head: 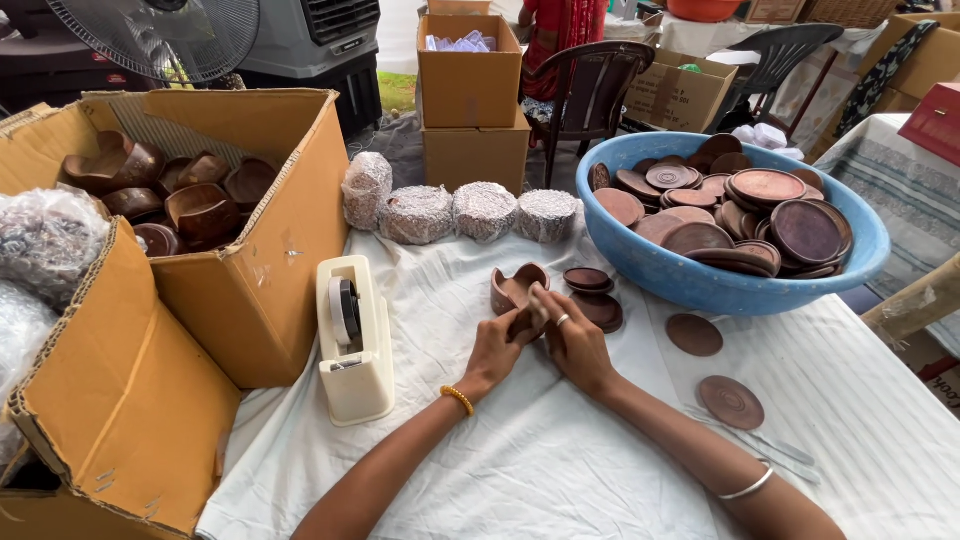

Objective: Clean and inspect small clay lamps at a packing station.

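Both your hands meet at the middle of the white-clothed bench (560,460): your left hand (497,350) and your right hand (575,340) close their grip together on a small brown carved wooden bowl (512,290), fingers pressed round its near side while it rests on the cloth. By the look of it you are at the handling stage with this one piece; the next move calls for a steady hold, since the smooth, curved wood could slip. Just beside the bowl lie dark round wooden lids (592,295), flat and ringed. Left of your hands stands a cream plastic tape dispenser (353,340). Further off, a blue plastic basin (700,280) is heaped with similar discs, a brown cardboard box (270,260) holds more bowls, and four bubble-wrapped bundles (460,212) sit in a row.
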